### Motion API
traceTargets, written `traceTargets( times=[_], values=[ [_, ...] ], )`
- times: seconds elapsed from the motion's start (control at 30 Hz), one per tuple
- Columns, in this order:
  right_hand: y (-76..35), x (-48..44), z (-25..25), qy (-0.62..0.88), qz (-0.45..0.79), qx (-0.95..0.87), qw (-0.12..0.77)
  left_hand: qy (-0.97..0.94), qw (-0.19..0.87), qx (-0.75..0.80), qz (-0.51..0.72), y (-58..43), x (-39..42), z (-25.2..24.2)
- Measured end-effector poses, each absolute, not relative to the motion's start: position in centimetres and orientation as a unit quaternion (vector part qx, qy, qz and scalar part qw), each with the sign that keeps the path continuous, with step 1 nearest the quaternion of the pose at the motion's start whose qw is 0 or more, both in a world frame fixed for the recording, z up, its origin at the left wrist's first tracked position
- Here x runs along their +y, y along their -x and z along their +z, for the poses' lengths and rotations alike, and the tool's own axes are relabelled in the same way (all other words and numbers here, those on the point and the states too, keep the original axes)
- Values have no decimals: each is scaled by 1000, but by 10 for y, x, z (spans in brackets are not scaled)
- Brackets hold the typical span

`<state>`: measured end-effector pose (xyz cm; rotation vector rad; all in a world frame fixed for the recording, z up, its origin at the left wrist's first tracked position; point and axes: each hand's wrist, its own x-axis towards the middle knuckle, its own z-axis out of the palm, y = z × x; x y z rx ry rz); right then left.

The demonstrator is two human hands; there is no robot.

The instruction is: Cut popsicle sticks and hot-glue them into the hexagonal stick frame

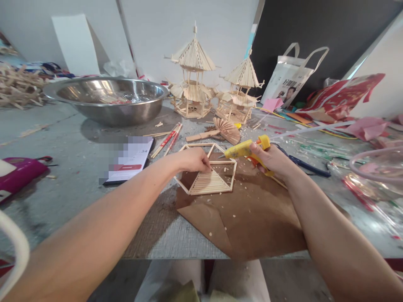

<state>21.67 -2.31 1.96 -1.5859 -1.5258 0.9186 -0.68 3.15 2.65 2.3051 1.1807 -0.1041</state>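
A flat hexagonal frame of thin wooden sticks (210, 184) lies on brown paper (261, 218). Its near triangular section is filled with rows of sticks. My left hand (199, 160) reaches over the frame, fingers pinched together at its middle, above the tip of the filled triangle. Whatever sits between those fingertips is too small to make out. In my right hand (264, 155) is a yellow hot glue gun (242, 149), its nozzle pointing left, just above the frame's far right side and close to the left fingers.
Two stick-built pagodas (195, 84) stand at the back, near a large steel bowl (107, 98). A phone (129, 161), bundled sticks (168, 138) and a folded paper fan (225, 132) lie around the frame. Blue-handled scissors (305, 165) rest at right; a purple tool (22, 174) is at left.
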Motion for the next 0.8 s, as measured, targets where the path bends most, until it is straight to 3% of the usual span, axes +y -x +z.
traceTargets(
  times=[0.8],
  values=[
    [-214,-24,20,620,346,-600,367,-840,266,470,-43,5,30,26]
  ],
)
